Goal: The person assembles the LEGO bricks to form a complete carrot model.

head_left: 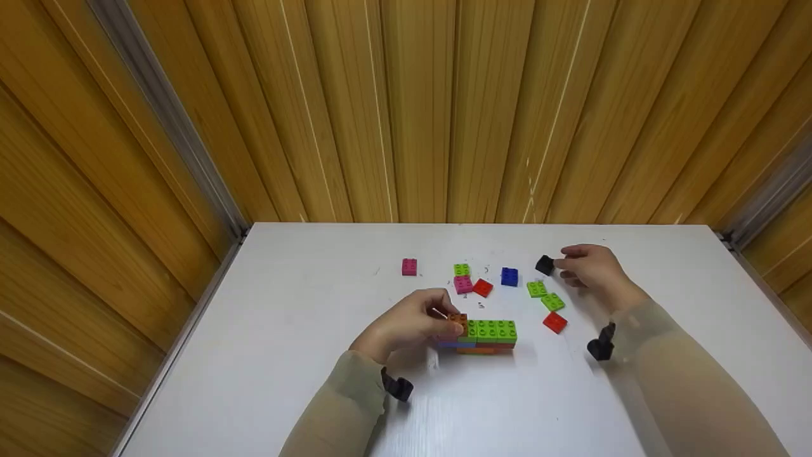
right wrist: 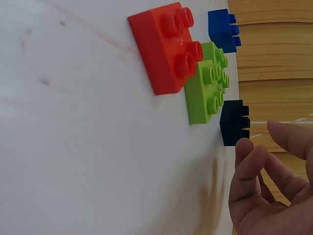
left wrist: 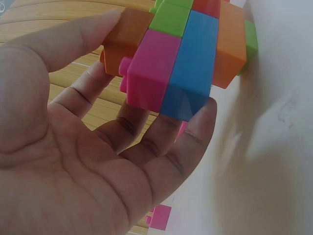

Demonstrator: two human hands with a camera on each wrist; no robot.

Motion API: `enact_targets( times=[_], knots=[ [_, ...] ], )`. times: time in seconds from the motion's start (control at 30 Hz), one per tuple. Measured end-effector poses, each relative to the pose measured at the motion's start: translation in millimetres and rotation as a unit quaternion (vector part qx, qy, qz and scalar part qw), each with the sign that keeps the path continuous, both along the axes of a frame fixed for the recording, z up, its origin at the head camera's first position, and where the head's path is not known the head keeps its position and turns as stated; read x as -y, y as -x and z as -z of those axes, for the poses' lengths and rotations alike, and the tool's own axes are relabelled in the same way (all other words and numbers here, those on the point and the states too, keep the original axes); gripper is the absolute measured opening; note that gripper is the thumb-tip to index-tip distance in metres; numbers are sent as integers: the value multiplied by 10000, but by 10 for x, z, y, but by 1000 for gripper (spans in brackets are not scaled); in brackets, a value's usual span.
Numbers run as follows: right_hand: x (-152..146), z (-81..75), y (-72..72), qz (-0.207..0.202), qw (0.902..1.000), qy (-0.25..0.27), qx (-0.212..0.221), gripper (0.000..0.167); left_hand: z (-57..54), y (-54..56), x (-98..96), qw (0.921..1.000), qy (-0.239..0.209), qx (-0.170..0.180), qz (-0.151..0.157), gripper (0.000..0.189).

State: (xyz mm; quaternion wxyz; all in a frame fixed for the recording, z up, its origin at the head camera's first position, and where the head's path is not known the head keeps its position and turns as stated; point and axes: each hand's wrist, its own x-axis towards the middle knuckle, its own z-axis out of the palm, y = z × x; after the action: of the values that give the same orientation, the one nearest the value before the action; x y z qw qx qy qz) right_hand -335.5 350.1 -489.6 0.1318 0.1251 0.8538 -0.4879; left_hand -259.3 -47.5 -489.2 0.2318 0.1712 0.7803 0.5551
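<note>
My left hand (head_left: 404,320) grips the left end of a built block of toy bricks (head_left: 496,331). Its thumb and a finger pinch an orange-brown brick (left wrist: 128,36) on top, while other fingertips rest along the pink brick (left wrist: 151,73) and blue brick (left wrist: 193,63) below. Lime green bricks run along the block's top, with orange and red ones lower down. At the far right, my right hand (head_left: 593,270) has its fingertips right beside a black brick (head_left: 544,265). The thumb and fingers are apart and loosely bent, with nothing between them in the right wrist view.
Loose bricks lie on the white table (head_left: 285,355): a blue brick (head_left: 509,277), red bricks (right wrist: 164,54), lime green bricks (head_left: 536,289) and pink bricks (head_left: 409,267). Wood-patterned panels (head_left: 412,114) stand behind the table's far edge.
</note>
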Motion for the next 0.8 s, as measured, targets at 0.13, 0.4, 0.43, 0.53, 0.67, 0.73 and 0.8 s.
enact_targets(
  times=[0.13, 0.4, 0.43, 0.53, 0.67, 0.73, 0.8],
  knots=[
    [25, 27, 69, -58, 10000, -40, 6, 67, 7, 5, -1, 10000, -20, -7, -3, 15],
    [97, 37, 85, -41, 10000, -19, 74, 59, -14, -1, -3, 9999, -75, -67, 63, 15],
    [101, 36, 80, -43, 10000, -21, 63, 58, -16, 1, -4, 9999, -69, -75, 64, 15],
    [106, 38, 68, -34, 10000, -71, -1, 56, -17, 2, -2, 9999, -45, -91, 61, 15],
    [88, 52, 52, -50, 9996, -260, -66, 54, -10, -1, 0, 10000, -1, -80, 33, 15],
    [73, 55, 40, -62, 9994, -323, -77, 55, -5, -2, 0, 10000, 18, -59, 23, 14],
    [50, 54, 27, -92, 9994, -314, -89, 56, -2, 2, 0, 10000, 36, -43, 11, 14]
  ],
)
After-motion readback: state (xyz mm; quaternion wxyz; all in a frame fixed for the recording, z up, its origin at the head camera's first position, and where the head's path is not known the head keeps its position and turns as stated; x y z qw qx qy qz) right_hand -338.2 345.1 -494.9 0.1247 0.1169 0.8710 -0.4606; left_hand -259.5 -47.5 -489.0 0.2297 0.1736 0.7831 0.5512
